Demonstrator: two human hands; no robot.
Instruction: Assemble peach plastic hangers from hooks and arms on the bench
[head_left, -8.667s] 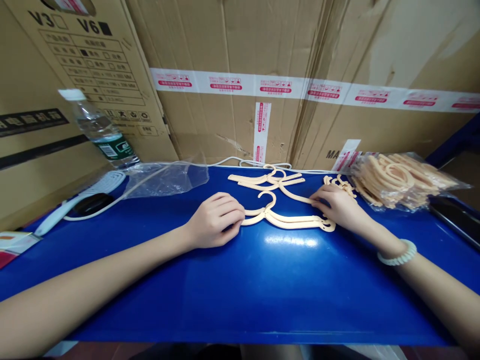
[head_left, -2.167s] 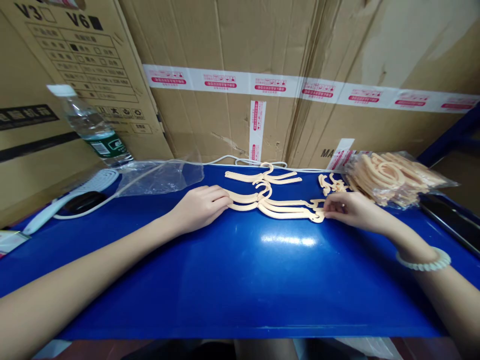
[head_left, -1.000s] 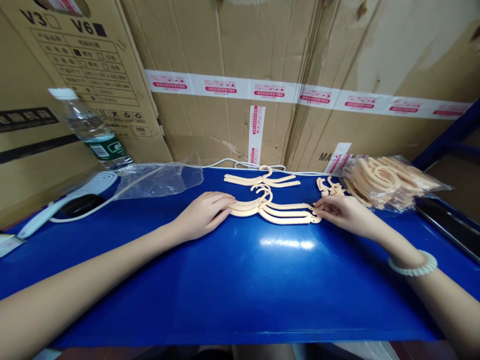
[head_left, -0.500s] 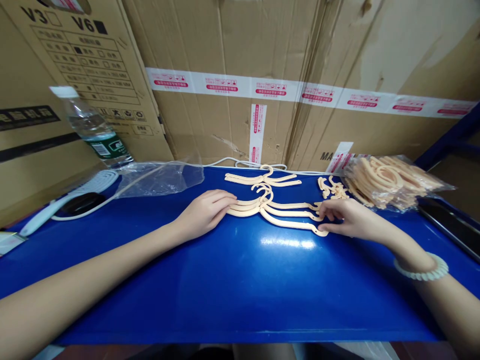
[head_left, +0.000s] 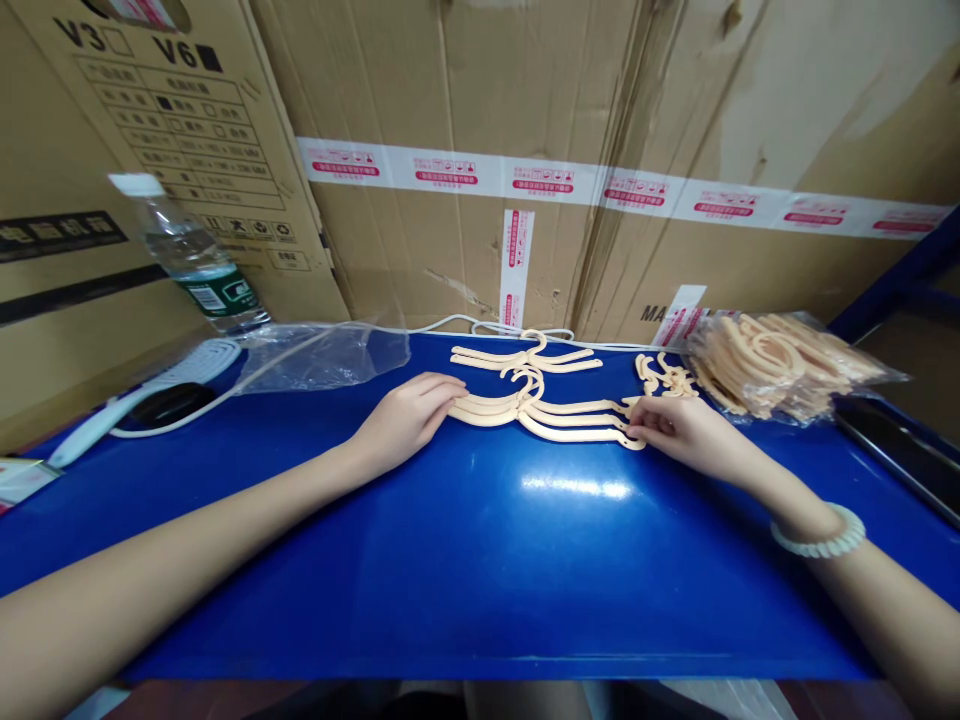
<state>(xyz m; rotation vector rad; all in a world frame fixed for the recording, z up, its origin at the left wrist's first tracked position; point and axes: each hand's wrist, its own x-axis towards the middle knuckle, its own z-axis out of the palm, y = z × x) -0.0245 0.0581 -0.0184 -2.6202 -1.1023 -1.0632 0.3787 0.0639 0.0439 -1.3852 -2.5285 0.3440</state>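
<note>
Several cream plastic hangers lie together on the blue table, their hooks bunched at the middle. My left hand is closed on the left ends of these hangers, thumb and fingers together. At the right ends, my right hand pinches the notched tips between thumb and fingers; part of the tips is hidden behind it. Just beyond lie more cream hangers, apart from both hands. A small pile of cream hook-shaped pieces lies behind my right hand.
A clear bag of cream hanger parts lies at the back right, beside a dark phone. On the left are a water bottle, a hairbrush, a black oval object and a plastic bag. Cardboard boxes stand behind.
My right hand has shifted slightly left and away from me, its fingers drawing together. The right ends of the held hangers have moved closer together.
</note>
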